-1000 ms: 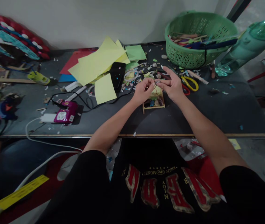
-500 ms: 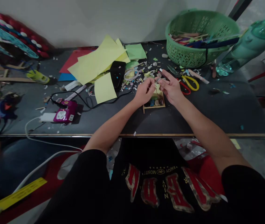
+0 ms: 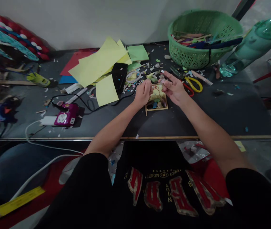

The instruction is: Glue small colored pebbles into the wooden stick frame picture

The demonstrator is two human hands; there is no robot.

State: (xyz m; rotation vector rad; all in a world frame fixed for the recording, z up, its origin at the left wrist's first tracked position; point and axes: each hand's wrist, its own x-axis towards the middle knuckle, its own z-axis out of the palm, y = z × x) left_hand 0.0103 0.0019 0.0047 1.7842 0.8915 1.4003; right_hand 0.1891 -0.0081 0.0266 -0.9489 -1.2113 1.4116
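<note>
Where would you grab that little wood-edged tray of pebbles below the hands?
I'd probably pinch the tray by its front strip, coming from the person's side: that strip looks thin, straight and uncovered, while the left hand and right hand crowd the far end.

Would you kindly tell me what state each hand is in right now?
Left hand: curled closed; whether it holds anything cannot be told.
Right hand: pinching a small greyish piece.
</note>
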